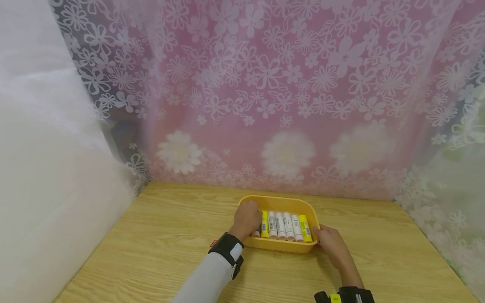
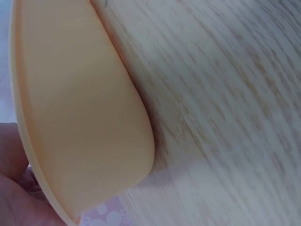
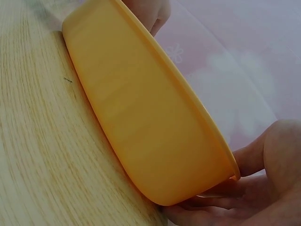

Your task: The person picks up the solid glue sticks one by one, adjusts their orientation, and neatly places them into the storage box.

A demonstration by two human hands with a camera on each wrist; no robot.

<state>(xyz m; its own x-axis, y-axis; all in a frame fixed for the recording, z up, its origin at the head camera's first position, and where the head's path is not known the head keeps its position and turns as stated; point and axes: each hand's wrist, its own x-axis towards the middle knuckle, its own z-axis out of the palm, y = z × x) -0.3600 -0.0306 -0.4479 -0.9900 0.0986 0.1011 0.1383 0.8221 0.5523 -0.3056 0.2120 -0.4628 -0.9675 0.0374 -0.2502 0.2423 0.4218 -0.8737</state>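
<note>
A yellow plastic basket [image 1: 280,245] stands on the table with a row of glue sticks [image 1: 280,225] lying side by side in it, two yellow and several white. My left hand [image 1: 248,216] reaches over the basket's left end, its fingers curled down at the leftmost glue stick [image 1: 256,232], most of which it covers. The fingertips are hidden in the head view; the left wrist view shows part of this hand [image 2: 16,188] behind the rim. At the right end my right hand [image 3: 263,179] grips the basket wall [image 3: 155,132], thumb at the rim and fingers beneath.
The basket rests on a wood-grain table [image 1: 151,252]. Behind it hangs a pink, flower-patterned curtain [image 1: 280,84], and a pale sheet [image 1: 57,147] hangs along the left side. Another flowered sheet [image 1: 451,202] borders the right.
</note>
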